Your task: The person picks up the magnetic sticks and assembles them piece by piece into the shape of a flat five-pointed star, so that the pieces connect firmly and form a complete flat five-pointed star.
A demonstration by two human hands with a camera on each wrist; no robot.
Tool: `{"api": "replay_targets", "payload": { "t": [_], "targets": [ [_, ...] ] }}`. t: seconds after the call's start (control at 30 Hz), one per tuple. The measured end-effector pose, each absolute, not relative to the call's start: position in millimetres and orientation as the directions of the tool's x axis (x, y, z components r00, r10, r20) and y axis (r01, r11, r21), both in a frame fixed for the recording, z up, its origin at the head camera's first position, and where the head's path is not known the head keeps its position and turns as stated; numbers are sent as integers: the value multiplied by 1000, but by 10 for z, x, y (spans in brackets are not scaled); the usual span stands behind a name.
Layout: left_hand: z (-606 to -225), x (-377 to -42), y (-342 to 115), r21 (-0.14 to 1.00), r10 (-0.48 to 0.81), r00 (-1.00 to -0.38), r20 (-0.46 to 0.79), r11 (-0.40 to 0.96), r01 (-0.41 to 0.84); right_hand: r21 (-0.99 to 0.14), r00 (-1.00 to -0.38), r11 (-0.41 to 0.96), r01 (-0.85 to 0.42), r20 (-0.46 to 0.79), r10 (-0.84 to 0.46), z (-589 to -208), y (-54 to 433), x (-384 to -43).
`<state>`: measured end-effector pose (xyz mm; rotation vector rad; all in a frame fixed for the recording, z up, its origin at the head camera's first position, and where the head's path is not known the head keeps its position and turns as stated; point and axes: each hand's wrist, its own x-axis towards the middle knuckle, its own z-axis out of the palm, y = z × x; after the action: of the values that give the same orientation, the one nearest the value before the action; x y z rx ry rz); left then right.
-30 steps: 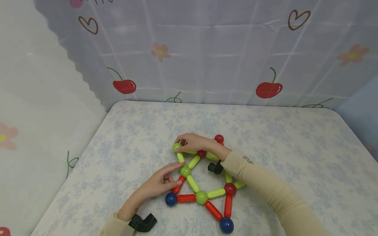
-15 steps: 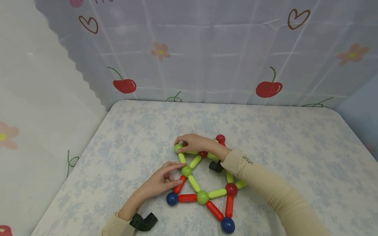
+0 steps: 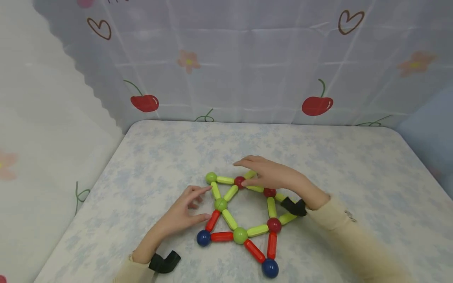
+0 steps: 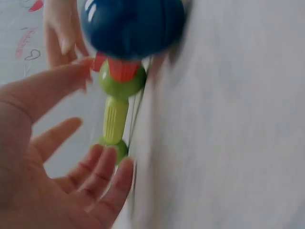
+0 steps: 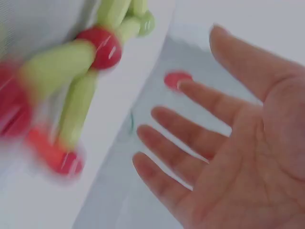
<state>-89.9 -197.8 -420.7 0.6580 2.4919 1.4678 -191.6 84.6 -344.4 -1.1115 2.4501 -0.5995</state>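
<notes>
A flat ring of magnetic balls and rods lies on the table, with triangles along its outside. Yellow-green rods (image 3: 230, 219) join green balls (image 3: 240, 235) and red balls (image 3: 274, 225). Red rods (image 3: 221, 236) run to two blue balls (image 3: 270, 268) at the near side. My left hand (image 3: 182, 212) is beside the ring's left edge, fingers spread and holding nothing. Over the far right part hovers my right hand (image 3: 274, 173), its fingers extended; it hides some rods and a ball. In the right wrist view its palm (image 5: 248, 157) is bare, beside a red ball (image 5: 101, 47).
The table (image 3: 170, 149) has a pale floral cover. Behind it hangs a curtain (image 3: 233, 78) printed with cherries, hearts and flowers. Each wrist wears a black camera mount (image 3: 165, 262).
My right hand has let go of the far-left green ball and moved right across the ring. My left hand has drawn slightly left, off the red rod. The ring keeps its shape.
</notes>
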Motion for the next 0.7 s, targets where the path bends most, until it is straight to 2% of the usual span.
{"api": "replay_targets", "payload": {
  "t": [0.1,0.2,0.33,0.47,0.6,0.7],
  "targets": [
    [-4118,-908,-2033,795,476,-878,52,512,324,-510,-642,633,-583,-189,-743,-3458,1310,-1726],
    [-4033,-890,-2061,727,527,-850,-19,590,350,-481,-672,689,-543,-242,-699,-3551,1718,-1536],
    [-3928,-811,-2037,635,535,-837,-115,687,352,-470,-728,748,-468,-275,-628,-3714,2060,-1333],
    [-3871,-685,-1966,573,521,-830,-198,749,334,-498,-762,730,-467,-191,-618,-3853,2153,-1247],
    [-3860,-610,-1868,539,502,-831,-239,781,316,-478,-781,715,-510,-91,-617,-3929,2156,-1234],
    [-3865,-620,-1823,539,462,-852,-245,796,276,-452,-797,730,-513,-66,-600,-3946,2152,-1239]
  ]
}}
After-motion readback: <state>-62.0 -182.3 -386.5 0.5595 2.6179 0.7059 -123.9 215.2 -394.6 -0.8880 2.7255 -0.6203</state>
